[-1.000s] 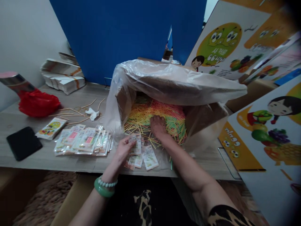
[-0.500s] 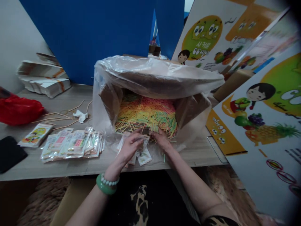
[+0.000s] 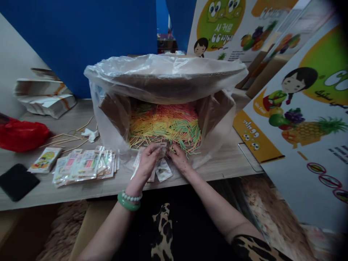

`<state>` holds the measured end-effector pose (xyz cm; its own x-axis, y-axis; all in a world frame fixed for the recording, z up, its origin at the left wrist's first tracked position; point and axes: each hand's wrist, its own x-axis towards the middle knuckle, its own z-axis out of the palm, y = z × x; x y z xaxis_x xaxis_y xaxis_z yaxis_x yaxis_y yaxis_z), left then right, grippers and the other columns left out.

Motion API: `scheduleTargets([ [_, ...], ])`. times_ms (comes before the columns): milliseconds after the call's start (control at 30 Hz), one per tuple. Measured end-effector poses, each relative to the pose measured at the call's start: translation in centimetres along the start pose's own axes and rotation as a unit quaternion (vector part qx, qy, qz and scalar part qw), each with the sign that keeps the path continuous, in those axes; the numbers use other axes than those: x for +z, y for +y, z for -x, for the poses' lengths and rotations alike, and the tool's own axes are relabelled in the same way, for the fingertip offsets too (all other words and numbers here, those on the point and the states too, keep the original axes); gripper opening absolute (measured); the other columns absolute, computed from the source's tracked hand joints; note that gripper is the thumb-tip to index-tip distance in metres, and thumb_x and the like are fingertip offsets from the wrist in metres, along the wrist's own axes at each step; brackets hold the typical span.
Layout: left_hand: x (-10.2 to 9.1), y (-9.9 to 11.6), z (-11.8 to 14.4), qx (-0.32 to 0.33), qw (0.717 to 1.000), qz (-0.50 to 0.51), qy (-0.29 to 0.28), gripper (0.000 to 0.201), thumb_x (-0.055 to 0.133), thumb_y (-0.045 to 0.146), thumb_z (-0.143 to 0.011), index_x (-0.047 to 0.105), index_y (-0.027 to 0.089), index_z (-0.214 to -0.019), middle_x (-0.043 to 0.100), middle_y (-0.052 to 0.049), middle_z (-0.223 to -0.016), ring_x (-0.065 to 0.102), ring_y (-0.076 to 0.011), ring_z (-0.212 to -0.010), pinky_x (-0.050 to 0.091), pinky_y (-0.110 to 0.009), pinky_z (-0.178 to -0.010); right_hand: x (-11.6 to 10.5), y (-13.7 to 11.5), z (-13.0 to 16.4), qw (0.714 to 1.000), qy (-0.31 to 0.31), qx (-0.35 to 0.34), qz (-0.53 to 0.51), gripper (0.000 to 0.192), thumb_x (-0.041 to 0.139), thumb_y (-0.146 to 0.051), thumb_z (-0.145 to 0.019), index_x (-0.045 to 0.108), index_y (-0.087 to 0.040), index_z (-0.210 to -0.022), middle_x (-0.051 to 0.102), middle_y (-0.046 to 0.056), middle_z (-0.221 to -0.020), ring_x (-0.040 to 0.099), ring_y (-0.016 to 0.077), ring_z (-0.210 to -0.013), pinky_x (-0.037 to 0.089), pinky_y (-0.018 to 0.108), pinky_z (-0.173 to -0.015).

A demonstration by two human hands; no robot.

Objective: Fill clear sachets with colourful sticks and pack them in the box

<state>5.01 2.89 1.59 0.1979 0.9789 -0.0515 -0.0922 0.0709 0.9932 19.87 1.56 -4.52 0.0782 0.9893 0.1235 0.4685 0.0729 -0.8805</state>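
Right hand (image 3: 178,159) came back out of box (image 3: 217,108), left stick pile (image 3: 163,125), met left hand (image 3: 148,159) at box mouth. Looked like sticks going into packet (image 3: 162,148). Left fingers pinched packet, long side up-down, mouth toward right hand. Right fingers pinched few sticks, pointing at packet.

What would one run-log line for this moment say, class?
left hand: holds small packet | right hand: at packet, pinching sticks | behind: box of coloured sticks | left: filled packets
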Motion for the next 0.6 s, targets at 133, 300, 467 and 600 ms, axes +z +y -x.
scheduleTargets([
  [133,-1.2,-0.4,0.8,-0.075,0.996,0.04,-0.04,0.033,0.073,0.036,-0.071,0.072,0.017,-0.099,0.073,-0.006,-0.094,0.065,-0.0199,-0.085,0.05,-0.032,-0.081,-0.7,-0.3,0.3,0.999,0.008,0.0,-0.037,0.02,0.049,-0.033,-0.084,0.06,-0.022,-0.097,0.067,0.003,-0.099,0.061,0.0195,-0.094,0.046,0.032,-0.087],
  [300,-1.5,-1.6,1.8,-0.11,0.99,0.044,-0.082,0.032,0.074,0.037,-0.07,0.073,0.017,-0.095,0.073,-0.006,-0.09,0.066,-0.0204,-0.082,0.051,-0.032,-0.08,-0.7,0.4,1.1,0.999,-0.037,-0.02,0.009,0.019,0.042,-0.032,-0.091,0.057,-0.022,-0.09,0.065,0.002,-0.085,0.061,0.0185,-0.083,0.046,0.03,-0.08],
  [467,-2.5,-1.8,1.6,-0.091,0.995,-0.037,-0.035,0.023,0.071,0.04,-0.071,0.068,0.017,-0.069,0.065,-0.001,-0.066,0.057,-0.016,-0.066,0.046,-0.028,-0.067,-0.8,0.1,1.0,1.0,-0.021,-0.021,-0.004,0.018,0.04,-0.028,-0.09,0.056,-0.023,-0.095,0.066,0.003,-0.084,0.062,0.0191,-0.083,0.047,0.032,-0.08],
  [600,-3.3,-1.9,1.5,-0.037,0.996,-0.074,-0.034,0.025,0.066,0.042,-0.077,0.069,0.017,-0.076,0.067,-0.003,-0.074,0.061,-0.0202,-0.081,0.047,-0.03,-0.077,-1.2,-1.6,0.1,0.99,0.022,-0.011,-0.136,0.017,0.048,-0.033,-0.089,0.056,-0.022,-0.1,0.068,0.001,-0.081,0.063,0.0184,-0.083,0.047,0.033,-0.083],
])
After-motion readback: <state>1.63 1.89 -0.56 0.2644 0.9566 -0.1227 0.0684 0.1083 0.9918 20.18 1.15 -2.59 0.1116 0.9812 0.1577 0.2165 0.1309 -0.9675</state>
